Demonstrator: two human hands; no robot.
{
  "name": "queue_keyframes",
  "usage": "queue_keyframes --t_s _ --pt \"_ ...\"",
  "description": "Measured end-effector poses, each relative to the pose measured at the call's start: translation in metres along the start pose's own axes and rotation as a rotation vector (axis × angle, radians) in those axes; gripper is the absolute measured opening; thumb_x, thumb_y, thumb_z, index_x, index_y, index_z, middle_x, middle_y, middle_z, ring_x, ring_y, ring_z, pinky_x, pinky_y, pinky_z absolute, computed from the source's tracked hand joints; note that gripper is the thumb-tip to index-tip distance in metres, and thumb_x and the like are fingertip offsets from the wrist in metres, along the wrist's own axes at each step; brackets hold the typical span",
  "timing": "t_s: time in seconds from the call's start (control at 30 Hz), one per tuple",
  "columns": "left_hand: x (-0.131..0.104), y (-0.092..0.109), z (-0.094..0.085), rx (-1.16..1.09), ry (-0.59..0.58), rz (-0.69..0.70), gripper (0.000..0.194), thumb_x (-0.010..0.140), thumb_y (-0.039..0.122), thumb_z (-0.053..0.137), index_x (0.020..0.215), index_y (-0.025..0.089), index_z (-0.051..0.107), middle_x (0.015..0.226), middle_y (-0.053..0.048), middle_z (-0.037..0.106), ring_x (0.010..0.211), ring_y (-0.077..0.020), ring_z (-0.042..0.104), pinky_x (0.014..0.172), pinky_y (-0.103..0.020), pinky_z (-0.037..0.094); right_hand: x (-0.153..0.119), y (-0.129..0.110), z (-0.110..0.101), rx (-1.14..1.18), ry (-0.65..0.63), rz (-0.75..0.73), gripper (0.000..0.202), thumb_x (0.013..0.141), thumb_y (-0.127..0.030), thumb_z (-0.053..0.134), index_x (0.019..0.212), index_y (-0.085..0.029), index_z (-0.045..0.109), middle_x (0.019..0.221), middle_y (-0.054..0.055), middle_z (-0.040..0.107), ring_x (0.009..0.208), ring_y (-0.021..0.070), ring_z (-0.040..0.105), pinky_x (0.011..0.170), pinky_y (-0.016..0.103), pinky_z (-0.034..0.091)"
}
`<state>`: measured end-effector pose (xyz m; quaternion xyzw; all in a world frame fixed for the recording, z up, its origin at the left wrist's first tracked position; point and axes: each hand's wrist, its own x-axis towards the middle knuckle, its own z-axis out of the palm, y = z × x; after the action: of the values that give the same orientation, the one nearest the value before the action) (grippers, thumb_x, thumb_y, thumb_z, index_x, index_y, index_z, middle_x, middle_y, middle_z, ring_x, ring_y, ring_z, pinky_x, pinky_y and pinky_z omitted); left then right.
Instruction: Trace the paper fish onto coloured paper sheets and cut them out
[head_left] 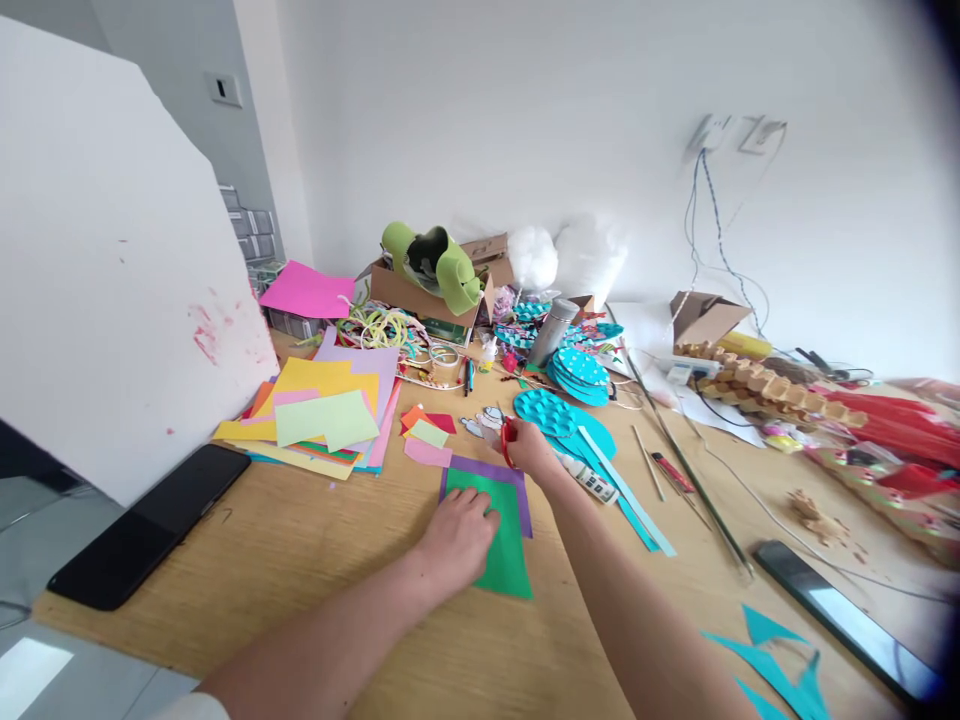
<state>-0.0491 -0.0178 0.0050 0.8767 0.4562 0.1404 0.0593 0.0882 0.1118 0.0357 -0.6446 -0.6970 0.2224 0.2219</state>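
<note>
A green sheet (504,560) lies over a purple sheet (519,490) on the wooden table. My left hand (459,530) rests on the green sheet, its fingers bent and pressed down near the upper left part. Just beyond the purple sheet, my right hand (527,450) is closed on the red handles of scissors (507,442), whose blades point away to the left, near small paper cut-outs (472,426). A white glue bottle (592,480) lies right of my right wrist, beside light blue strips (626,492).
Stacked coloured papers (322,385) lie at the left, with a black tablet (150,530) nearer the edge. Blue discs (577,375) and a metal flask (553,333) stand behind. A thin rod (690,470), a phone (847,620) and blue scraps (772,665) are at the right.
</note>
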Motion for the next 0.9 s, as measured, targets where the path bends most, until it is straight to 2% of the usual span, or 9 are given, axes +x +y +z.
queue_keyframes --t_s 0.1,0.17,0.2,0.3,0.37,0.47,0.6,0.73,0.9 --pt "0.000 -0.002 0.001 -0.168 0.148 -0.045 0.017 0.078 0.012 0.052 0.091 0.014 0.064 0.096 -0.011 0.062 0.098 -0.0266 0.052 0.081 -0.038 0.044 -0.028 0.001 -0.014 0.218 -0.003 -0.018 0.023 0.067 -0.036 0.066 0.068 -0.020 0.051 0.058 -0.002 0.057 0.053 0.0135 0.053 0.052 0.026 0.041" --pt "0.003 -0.003 0.000 -0.378 0.283 -0.145 0.015 0.083 0.023 0.055 0.094 0.016 0.063 0.096 -0.009 0.062 0.098 -0.0247 0.053 0.083 -0.037 0.044 -0.052 0.000 -0.014 0.760 -0.019 0.044 0.033 0.059 -0.039 0.075 0.068 -0.020 0.049 0.056 -0.004 0.054 0.050 0.0122 0.051 0.051 0.026 0.040" --pt "0.004 -0.004 0.000 -0.512 0.325 -0.206 0.017 0.084 0.029 0.056 0.093 0.017 0.062 0.094 -0.008 0.063 0.094 -0.0232 0.055 0.080 -0.035 0.045 -0.065 -0.001 -0.011 0.941 -0.016 0.074 0.037 0.054 -0.038 0.079 0.069 -0.020 0.050 0.055 -0.005 0.054 0.049 0.0116 0.050 0.050 0.025 0.039" --pt "0.010 -0.007 0.002 -0.952 0.311 -0.325 0.024 0.084 0.042 0.053 0.081 0.018 0.058 0.075 -0.003 0.061 0.071 -0.0169 0.057 0.064 -0.028 0.045 -0.096 -0.004 0.006 1.193 0.020 0.150 0.041 0.046 -0.030 0.085 0.067 -0.020 0.052 0.055 -0.006 0.052 0.051 0.0106 0.049 0.049 0.023 0.035" --pt "0.014 -0.009 0.003 -1.148 0.270 -0.337 0.028 0.083 0.045 0.052 0.074 0.018 0.054 0.065 0.001 0.056 0.060 -0.0140 0.053 0.055 -0.025 0.041 -0.107 -0.005 0.017 1.245 0.064 0.191 0.042 0.045 -0.030 0.086 0.067 -0.020 0.052 0.054 -0.007 0.051 0.050 0.0099 0.047 0.047 0.022 0.033" --pt "0.015 -0.010 0.004 -1.235 0.252 -0.334 0.029 0.079 0.047 0.053 0.072 0.019 0.051 0.061 0.003 0.051 0.055 -0.0125 0.049 0.050 -0.023 0.038 -0.113 -0.004 0.021 1.243 0.057 0.193 0.042 0.046 -0.033 0.086 0.067 -0.020 0.052 0.055 -0.006 0.051 0.051 0.0106 0.046 0.046 0.022 0.033" --pt "0.011 -0.011 -0.001 -1.219 0.221 -0.333 0.024 0.079 0.042 0.052 0.075 0.019 0.049 0.063 0.004 0.050 0.054 -0.0119 0.049 0.049 -0.023 0.038 -0.107 0.004 0.001 1.121 -0.009 0.127 0.041 0.053 -0.038 0.083 0.073 -0.019 0.053 0.060 -0.004 0.055 0.052 0.0111 0.047 0.047 0.023 0.035" --pt "0.008 -0.010 0.000 -1.069 0.165 -0.302 0.016 0.080 0.032 0.051 0.071 0.019 0.048 0.062 0.004 0.049 0.057 -0.0113 0.050 0.052 -0.022 0.036 -0.096 0.016 -0.021 0.986 0.075 -0.003 0.041 0.057 -0.041 0.082 0.074 -0.020 0.051 0.074 0.001 0.061 0.064 0.0145 0.054 0.054 0.025 0.042" --pt "0.009 -0.014 0.006 -1.011 0.215 -0.320 0.016 0.084 0.031 0.046 0.073 0.020 0.046 0.066 0.003 0.052 0.057 -0.0106 0.051 0.052 -0.021 0.037 -0.092 0.035 -0.013 0.934 0.038 0.000 0.040 0.056 -0.039 0.083 0.073 -0.020 0.052 0.068 -0.001 0.056 0.059 0.0134 0.051 0.051 0.025 0.040"
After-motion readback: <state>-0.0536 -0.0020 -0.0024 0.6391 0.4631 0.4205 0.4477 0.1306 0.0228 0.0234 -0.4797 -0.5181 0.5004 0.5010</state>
